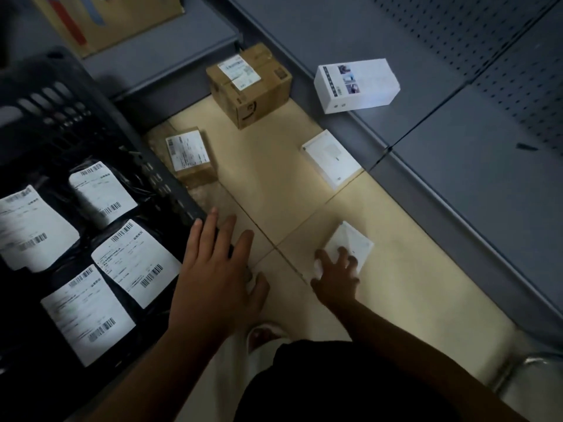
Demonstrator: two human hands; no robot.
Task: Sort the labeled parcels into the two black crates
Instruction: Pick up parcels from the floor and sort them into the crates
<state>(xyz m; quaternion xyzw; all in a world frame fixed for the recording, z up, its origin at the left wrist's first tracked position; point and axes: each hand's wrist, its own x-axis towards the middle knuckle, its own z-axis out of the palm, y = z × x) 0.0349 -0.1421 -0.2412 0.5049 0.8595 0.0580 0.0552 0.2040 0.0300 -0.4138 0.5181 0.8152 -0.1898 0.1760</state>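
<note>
parcel (355,243) lies under right hand (336,274), fingers curled.

tile floor (274,178): large carton (248,86), small carton (190,155), flat white box (330,159), small white parcel (350,240).

Probably a stockroom: perforated grey shelving (457,123) is lining it, labelled parcels (248,86) are lying on the tiled floor (274,184).

Dim and underexposed, with the pale floor (274,166) the brightest patch, dark corners, wide-angle bowing at the edges, and slight softness throughout.
</note>
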